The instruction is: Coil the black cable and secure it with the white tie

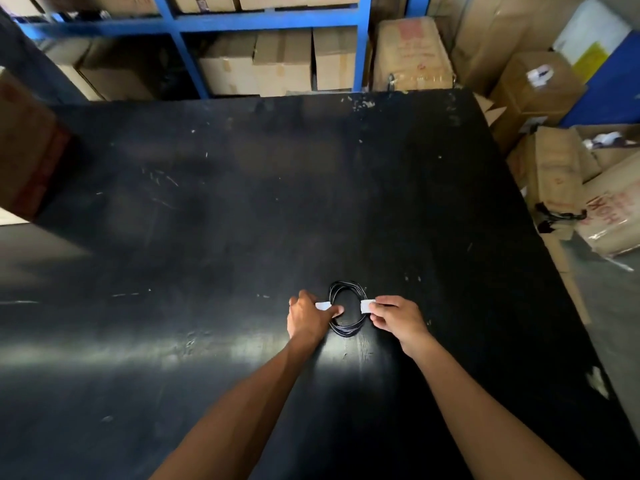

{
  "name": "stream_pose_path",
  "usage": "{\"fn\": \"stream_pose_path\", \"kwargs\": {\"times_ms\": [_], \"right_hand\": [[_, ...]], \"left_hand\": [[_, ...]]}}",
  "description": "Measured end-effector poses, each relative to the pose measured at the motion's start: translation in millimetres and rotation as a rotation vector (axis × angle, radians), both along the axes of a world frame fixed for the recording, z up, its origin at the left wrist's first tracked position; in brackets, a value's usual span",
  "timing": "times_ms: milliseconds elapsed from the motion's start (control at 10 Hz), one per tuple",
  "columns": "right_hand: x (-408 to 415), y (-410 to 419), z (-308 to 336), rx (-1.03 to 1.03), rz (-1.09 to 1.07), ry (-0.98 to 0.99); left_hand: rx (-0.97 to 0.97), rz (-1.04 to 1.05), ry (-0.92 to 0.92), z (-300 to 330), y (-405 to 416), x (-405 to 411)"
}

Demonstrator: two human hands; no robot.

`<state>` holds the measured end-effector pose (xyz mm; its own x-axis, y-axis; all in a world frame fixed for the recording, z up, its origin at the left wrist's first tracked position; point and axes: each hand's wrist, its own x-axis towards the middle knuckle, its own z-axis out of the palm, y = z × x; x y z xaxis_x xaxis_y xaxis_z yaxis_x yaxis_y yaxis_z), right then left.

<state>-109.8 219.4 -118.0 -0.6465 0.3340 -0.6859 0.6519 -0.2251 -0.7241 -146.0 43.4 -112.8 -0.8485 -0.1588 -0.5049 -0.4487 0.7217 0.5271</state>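
Observation:
The black cable (347,308) lies as a small oval coil of several loops on the black table (242,209). A white tie (323,306) sits on the coil's left side, and my left hand (309,317) pinches it with thumb and fingers. A second white tie (365,306) wraps the coil's right side, held between the fingertips of my right hand (398,318). Both hands rest on the tabletop on either side of the coil.
Blue shelving (263,20) with cardboard boxes stands beyond the table's far edge. More boxes (540,91) are stacked to the right, off the table's right edge. A brown box (27,147) sits at the table's left.

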Motion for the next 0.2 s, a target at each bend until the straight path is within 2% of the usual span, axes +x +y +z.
{"fn": "stream_pose_path", "kwargs": {"times_ms": [100,200], "right_hand": [[23.4,1.8,12.3,0.068,0.034,0.02],[75.0,1.2,23.3,0.171,0.054,0.035]], "left_hand": [[0.12,0.031,0.058,8.2,-14.0,18.7],[0.168,0.154,0.176,10.0,-42.6,61.8]]}}
